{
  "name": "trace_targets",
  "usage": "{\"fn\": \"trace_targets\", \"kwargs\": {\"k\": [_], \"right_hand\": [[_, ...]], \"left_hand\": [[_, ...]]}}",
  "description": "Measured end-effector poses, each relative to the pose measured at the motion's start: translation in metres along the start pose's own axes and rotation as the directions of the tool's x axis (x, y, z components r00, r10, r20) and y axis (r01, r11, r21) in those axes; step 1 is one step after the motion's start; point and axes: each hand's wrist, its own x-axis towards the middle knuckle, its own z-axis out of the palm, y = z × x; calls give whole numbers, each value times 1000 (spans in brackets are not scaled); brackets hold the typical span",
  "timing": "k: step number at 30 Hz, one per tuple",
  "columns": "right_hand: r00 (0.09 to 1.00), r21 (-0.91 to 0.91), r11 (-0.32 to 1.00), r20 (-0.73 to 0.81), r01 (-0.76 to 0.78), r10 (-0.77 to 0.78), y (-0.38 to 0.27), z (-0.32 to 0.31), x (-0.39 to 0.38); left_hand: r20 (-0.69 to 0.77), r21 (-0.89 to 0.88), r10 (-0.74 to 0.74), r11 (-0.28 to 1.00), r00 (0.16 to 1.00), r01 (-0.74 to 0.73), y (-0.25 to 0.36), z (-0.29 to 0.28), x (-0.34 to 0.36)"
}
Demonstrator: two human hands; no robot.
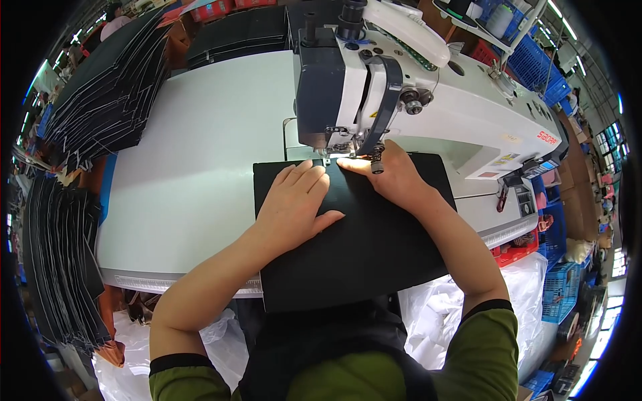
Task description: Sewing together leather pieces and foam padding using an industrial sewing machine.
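Note:
A black rectangular panel (361,247) lies flat on the sewing machine's white table, its near edge hanging over the front. Its far edge runs under the presser foot (327,160) of the white and dark blue sewing machine (321,93). My left hand (294,204) rests flat on the panel just left of the foot, fingers stretched out and thumb spread. To the right of the foot, my right hand (394,177) presses on the panel with its index finger pointing at the needle area. Its other fingers are partly hidden behind the machine's spring part.
Stacks of black panels stand at the far left (107,93) and near left (60,260), with another black pile (237,37) behind the white table (174,180). Small red-handled snips (501,198) lie on the right. White plastic sheeting (435,327) hangs below; blue crates (562,291) stand at right.

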Motion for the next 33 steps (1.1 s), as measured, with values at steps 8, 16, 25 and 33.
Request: {"fn": "trace_targets", "kwargs": {"k": [8, 16, 25, 33], "right_hand": [[986, 203, 966, -6, -162, 167, 4, -12, -7], [817, 518, 703, -14, -488, 577, -9, -18, 1], [905, 301, 886, -134, -352, 405, -7, -15, -5], [998, -47, 999, 67, 24, -21, -53, -33, -40]], "left_hand": [[-15, -14, -16, 1000, 1000, 16, -1, 3, 1], [5, 9, -11, 1000, 1000, 11, 2, -3, 2], [9, 4, 1, 1000, 1000, -1, 5, -4, 0], [5, -4, -11, 1000, 1000, 11, 3, -2, -1]]}}
